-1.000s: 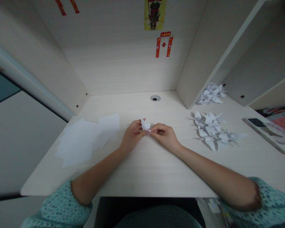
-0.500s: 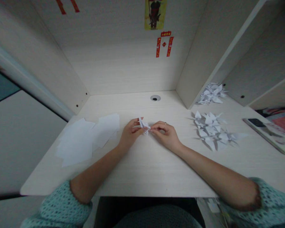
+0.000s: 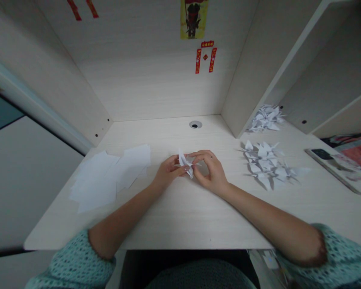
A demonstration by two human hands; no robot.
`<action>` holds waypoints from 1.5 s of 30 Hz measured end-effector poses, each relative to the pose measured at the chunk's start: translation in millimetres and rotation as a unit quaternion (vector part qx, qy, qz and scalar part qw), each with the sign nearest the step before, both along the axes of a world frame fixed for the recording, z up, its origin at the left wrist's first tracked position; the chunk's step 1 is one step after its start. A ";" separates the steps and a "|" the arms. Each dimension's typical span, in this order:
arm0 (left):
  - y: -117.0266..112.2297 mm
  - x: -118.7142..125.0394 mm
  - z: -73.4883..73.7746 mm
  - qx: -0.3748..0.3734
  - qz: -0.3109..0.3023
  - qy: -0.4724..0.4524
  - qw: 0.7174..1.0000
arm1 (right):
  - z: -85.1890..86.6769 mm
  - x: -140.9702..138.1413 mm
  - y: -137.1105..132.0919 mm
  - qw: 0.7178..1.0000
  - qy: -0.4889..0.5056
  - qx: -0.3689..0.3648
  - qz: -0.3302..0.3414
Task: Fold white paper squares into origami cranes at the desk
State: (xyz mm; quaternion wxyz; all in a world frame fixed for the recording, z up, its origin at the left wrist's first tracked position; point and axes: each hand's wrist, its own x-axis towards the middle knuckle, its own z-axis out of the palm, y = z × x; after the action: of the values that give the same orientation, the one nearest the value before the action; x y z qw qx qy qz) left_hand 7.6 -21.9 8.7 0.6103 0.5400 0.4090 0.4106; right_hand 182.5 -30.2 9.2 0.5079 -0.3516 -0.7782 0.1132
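Observation:
A folded white paper crane (image 3: 185, 162) is held just above the desk between my two hands. My left hand (image 3: 167, 171) pinches its left side between thumb and fingers. With thumb and forefinger, my right hand (image 3: 209, 168) grips the crane's right-hand tip; a ring shows on one finger. Left of my hands lie loose sheets of white paper (image 3: 98, 180), overlapping in a fan. To the right stands a group of finished paper cranes (image 3: 266, 160), and a second heap of white folded cranes (image 3: 266, 117) sits behind it by the partition.
A phone (image 3: 337, 168) lies at the desk's right side, near a reddish cloth (image 3: 359, 152). An upright partition (image 3: 252, 76) divides the desk at the right. A round cable hole (image 3: 195, 125) is set in the desk (image 3: 168, 224) near the back panel.
The crane has turned slightly, one pointed flap now standing more upright. My right hand's fingers have shifted up and around its right side. The view has moved a little.

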 end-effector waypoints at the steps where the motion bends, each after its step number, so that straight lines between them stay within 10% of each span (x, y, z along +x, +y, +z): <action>1: -0.5 0.5 0.0 -0.007 -0.008 -0.004 1.000 | 0.1 0.1 -0.1 1.000 0.000 0.004 0.006; 45: 1.1 -4.9 5.3 0.007 0.036 0.002 0.999 | -8.4 2.2 3.8 0.991 0.102 -0.071 -0.040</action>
State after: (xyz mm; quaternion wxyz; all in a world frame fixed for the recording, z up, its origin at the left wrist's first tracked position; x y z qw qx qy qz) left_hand 2.7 -20.8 13.9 0.5910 0.5299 0.4264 0.4337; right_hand 184.8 -26.4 0.8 0.5626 -0.4040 -0.6975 0.1837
